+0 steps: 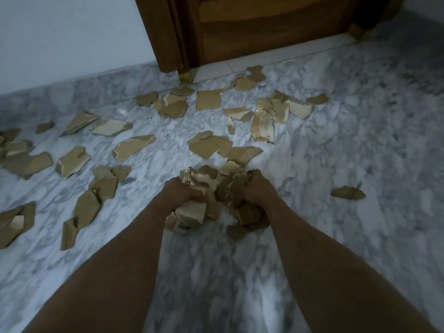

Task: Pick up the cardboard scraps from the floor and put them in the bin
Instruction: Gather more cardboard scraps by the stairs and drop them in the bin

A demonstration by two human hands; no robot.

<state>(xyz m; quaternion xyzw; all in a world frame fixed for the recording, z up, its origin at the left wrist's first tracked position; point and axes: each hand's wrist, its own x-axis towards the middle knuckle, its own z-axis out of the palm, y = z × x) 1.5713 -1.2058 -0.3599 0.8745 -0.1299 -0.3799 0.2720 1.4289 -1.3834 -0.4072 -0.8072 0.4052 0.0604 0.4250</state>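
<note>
Hands close together, both clamped on one bundle: left hand and right hand each grip a fistful of gathered cardboard scraps. Risk: overfull, loose grip; stiff, ragged pieces at the underside look likely to slip out when lifted. Loose scraps, flat, torn-edged, tan, strewn across glossy marble floor toward wooden door. Bin not visible.
</note>
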